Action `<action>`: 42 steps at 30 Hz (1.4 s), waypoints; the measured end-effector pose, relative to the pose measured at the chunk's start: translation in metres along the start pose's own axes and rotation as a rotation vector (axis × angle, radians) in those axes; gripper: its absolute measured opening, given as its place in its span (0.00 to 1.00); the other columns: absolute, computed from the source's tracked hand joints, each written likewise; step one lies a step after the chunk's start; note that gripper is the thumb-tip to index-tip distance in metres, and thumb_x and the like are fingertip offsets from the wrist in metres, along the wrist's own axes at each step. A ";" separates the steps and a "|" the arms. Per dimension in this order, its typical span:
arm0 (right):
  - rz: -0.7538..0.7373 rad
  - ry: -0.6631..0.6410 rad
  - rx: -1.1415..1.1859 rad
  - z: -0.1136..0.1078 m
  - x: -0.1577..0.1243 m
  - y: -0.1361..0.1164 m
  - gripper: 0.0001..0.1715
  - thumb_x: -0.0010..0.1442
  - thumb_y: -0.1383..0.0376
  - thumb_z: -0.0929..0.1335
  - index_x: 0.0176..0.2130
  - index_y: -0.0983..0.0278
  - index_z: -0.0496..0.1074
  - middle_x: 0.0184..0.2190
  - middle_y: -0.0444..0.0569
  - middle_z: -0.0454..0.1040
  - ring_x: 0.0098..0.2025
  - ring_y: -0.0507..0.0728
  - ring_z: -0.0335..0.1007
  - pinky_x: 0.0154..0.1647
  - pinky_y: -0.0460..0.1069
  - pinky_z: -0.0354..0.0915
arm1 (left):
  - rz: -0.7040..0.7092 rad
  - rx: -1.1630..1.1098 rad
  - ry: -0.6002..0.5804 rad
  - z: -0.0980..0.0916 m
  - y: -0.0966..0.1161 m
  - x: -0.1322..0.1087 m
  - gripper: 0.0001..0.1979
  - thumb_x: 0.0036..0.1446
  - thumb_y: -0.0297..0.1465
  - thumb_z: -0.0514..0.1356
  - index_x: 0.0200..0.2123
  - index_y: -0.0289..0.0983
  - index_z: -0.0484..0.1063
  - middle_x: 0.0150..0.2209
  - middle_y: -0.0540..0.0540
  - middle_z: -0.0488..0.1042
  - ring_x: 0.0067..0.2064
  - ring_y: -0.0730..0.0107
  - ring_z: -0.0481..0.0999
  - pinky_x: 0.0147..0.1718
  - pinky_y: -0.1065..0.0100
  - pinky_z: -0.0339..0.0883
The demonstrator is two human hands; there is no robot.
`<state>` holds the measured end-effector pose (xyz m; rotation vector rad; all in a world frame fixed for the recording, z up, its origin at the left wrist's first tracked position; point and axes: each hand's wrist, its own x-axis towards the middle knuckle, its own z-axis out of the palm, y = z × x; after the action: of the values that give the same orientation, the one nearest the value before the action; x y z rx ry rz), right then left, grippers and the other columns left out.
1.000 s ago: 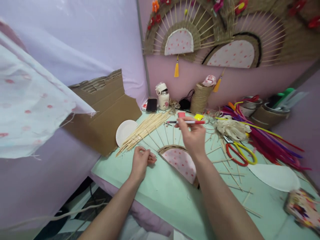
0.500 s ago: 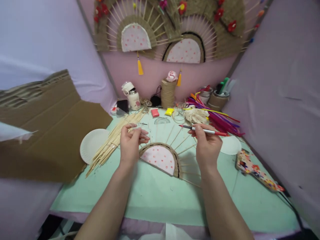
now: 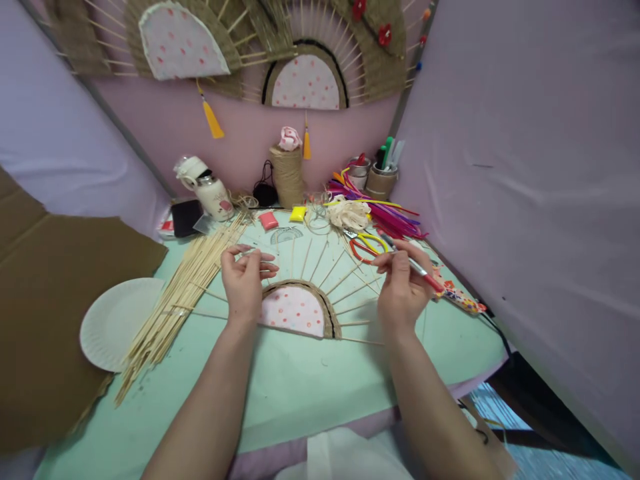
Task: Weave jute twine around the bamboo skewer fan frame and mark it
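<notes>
Over the table, my right hand (image 3: 403,287) is closed on a red-and-white pen (image 3: 419,268), its dark end pointing up and left. My left hand (image 3: 244,283) hovers near the fan's left side, fingers loosely bent and apart, and I see nothing in them. Between the hands lies a half-round fan (image 3: 295,308) with a pink-dotted white centre, a brown rim with a dark line, and thin sticks (image 3: 320,260) radiating outward. Part of its left edge is hidden by my left hand. Scissors (image 3: 367,245) with red and yellow handles lie just beyond my right hand.
A bundle of sticks (image 3: 185,293) overlaps a white paper plate (image 3: 107,320) on the left, beside brown cardboard (image 3: 65,320). Behind are a bottle (image 3: 215,197), a twine roll (image 3: 287,177) and coloured pipe cleaners (image 3: 393,217). A floral-patterned tool (image 3: 463,297) lies right.
The view has turned right, so the scene sits further left and the scissors show. The pen has swung, its red end now lower. Both hands stay near the fan.
</notes>
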<state>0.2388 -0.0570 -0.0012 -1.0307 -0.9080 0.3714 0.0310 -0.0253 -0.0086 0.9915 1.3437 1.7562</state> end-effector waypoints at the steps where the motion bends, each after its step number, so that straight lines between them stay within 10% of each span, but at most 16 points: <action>1: 0.030 -0.082 -0.021 0.000 -0.006 0.002 0.12 0.63 0.59 0.61 0.43 0.63 0.67 0.22 0.42 0.70 0.25 0.51 0.67 0.29 0.47 0.64 | 0.018 0.001 0.024 -0.001 -0.001 0.001 0.13 0.50 0.32 0.58 0.38 0.40 0.56 0.25 0.54 0.75 0.21 0.74 0.74 0.20 0.75 0.66; 7: 0.014 -0.844 -0.366 -0.003 -0.061 0.014 0.11 0.60 0.61 0.65 0.44 0.61 0.69 0.41 0.51 0.76 0.43 0.58 0.71 0.44 0.54 0.66 | 0.038 0.013 0.049 0.000 -0.004 0.005 0.13 0.51 0.31 0.57 0.37 0.41 0.55 0.24 0.54 0.74 0.21 0.74 0.74 0.22 0.74 0.67; 12: -0.253 -1.081 -0.623 0.003 -0.083 0.012 0.35 0.44 0.52 0.75 0.49 0.61 0.66 0.60 0.56 0.61 0.62 0.68 0.52 0.61 0.67 0.47 | 0.064 0.047 0.036 0.003 0.004 0.005 0.12 0.51 0.31 0.57 0.37 0.40 0.56 0.24 0.54 0.74 0.21 0.75 0.74 0.22 0.74 0.67; 26: -0.235 -1.164 -0.582 0.001 -0.070 0.012 0.32 0.48 0.58 0.74 0.51 0.60 0.63 0.59 0.56 0.63 0.60 0.62 0.57 0.61 0.61 0.52 | -0.371 0.483 -0.640 0.042 0.035 0.057 0.08 0.42 0.23 0.65 0.28 0.36 0.71 0.17 0.47 0.73 0.17 0.69 0.72 0.15 0.72 0.66; 34: -0.053 -0.644 -0.243 -0.006 -0.044 0.002 0.09 0.62 0.66 0.63 0.43 0.58 0.68 0.42 0.50 0.76 0.43 0.57 0.73 0.45 0.54 0.67 | -0.404 0.616 -0.784 0.034 0.019 0.074 0.07 0.41 0.25 0.66 0.20 0.37 0.69 0.16 0.47 0.72 0.15 0.70 0.69 0.12 0.73 0.61; 42: 0.213 -0.537 -0.139 0.024 -0.015 0.004 0.16 0.65 0.58 0.59 0.42 0.60 0.72 0.31 0.46 0.72 0.31 0.52 0.68 0.32 0.48 0.65 | -0.360 0.630 -0.877 0.030 -0.015 0.072 0.08 0.36 0.30 0.67 0.16 0.40 0.68 0.13 0.49 0.69 0.14 0.65 0.69 0.11 0.69 0.62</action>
<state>0.2111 -0.0514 -0.0064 -1.1830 -1.3196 0.7985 0.0258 0.0539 -0.0072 1.4926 1.3442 0.4750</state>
